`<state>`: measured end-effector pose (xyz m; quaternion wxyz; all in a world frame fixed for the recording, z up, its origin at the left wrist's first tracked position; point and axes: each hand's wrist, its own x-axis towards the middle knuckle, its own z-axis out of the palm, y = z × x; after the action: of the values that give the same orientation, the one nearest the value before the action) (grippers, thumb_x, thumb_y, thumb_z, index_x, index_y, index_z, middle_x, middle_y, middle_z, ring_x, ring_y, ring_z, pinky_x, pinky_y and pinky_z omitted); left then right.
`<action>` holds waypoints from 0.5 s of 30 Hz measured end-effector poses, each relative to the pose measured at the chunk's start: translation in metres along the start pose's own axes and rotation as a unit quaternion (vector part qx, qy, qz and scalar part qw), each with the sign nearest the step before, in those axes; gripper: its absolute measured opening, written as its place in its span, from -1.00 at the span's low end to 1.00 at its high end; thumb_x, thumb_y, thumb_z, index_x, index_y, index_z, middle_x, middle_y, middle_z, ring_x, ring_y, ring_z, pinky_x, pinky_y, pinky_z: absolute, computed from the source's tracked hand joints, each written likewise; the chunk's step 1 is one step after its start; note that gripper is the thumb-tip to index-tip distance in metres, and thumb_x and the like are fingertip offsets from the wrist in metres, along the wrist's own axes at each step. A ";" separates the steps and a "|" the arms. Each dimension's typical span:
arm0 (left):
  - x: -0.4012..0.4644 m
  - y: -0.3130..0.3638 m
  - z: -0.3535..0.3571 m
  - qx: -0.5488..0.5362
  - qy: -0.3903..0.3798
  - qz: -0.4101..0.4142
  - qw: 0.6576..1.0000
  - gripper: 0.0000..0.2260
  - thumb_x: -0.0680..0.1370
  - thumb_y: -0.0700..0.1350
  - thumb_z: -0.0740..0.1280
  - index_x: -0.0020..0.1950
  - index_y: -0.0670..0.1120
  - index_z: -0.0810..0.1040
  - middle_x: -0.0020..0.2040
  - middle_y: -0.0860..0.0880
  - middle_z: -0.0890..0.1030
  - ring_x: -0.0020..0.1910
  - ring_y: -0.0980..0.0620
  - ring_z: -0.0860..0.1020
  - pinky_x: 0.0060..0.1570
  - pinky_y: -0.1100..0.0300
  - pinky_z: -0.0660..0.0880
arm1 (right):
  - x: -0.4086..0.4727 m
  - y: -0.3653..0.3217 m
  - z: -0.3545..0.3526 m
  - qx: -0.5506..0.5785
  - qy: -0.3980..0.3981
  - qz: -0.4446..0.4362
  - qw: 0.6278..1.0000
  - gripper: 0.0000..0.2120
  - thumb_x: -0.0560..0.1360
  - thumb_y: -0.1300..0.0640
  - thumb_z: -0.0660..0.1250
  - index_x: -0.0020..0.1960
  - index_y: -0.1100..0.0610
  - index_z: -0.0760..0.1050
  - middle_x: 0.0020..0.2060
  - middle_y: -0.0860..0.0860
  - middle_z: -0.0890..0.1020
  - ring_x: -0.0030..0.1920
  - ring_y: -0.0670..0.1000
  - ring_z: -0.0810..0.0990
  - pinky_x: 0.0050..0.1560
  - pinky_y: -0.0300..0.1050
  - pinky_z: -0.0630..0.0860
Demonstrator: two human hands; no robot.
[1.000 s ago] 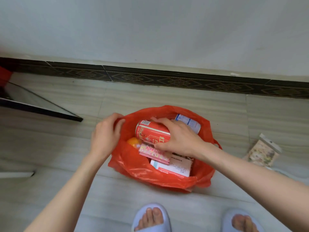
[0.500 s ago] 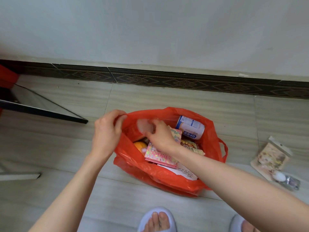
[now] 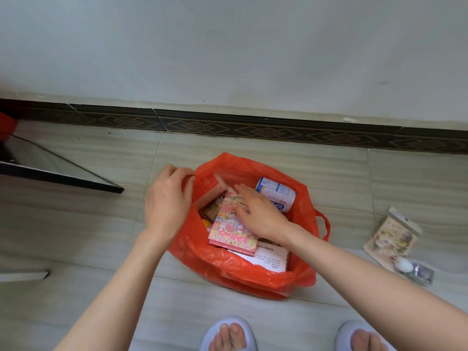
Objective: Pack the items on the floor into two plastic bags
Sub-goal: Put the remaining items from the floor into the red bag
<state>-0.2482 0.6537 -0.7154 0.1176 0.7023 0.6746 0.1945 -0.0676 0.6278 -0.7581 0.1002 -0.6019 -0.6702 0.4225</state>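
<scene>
A red plastic bag (image 3: 253,274) stands open on the tiled floor. My left hand (image 3: 167,201) pinches its left rim. My right hand (image 3: 260,214) hovers over the bag's mouth, fingers spread, holding nothing. Inside lie a pink patterned box (image 3: 228,231), a white and blue can (image 3: 276,192), a white printed box (image 3: 272,258) and a red can (image 3: 211,191) tucked against the left wall. A beige packet (image 3: 392,236) lies on the floor to the right of the bag, with a small clear packet (image 3: 415,271) holding something white at its near end.
A dark-framed glass panel (image 3: 58,171) lies on the floor at the left. A patterned dark skirting (image 3: 253,130) runs along the wall behind the bag. My feet in pale slippers (image 3: 229,334) stand just in front of the bag.
My right hand put the red can down inside the bag at the left, let go of it and drew back above the pink box. My left hand kept its hold on the rim.
</scene>
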 end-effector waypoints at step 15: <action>-0.065 0.159 0.118 0.010 -0.273 0.368 0.889 -0.61 0.45 -0.05 0.15 0.26 -0.12 0.36 0.22 -0.21 0.47 0.20 -0.22 0.47 0.16 -0.03 0.46 | -0.196 0.201 -0.063 0.022 0.308 0.246 0.919 -0.64 0.49 0.31 0.27 0.27 0.30 0.39 0.23 0.24 0.47 0.27 0.22 0.41 0.20 -0.21 0.21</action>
<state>-0.0546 0.5906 -0.7602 0.2102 0.9268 0.3106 0.0175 0.1679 0.4649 -0.7833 0.2078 -0.8459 -0.4275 0.2419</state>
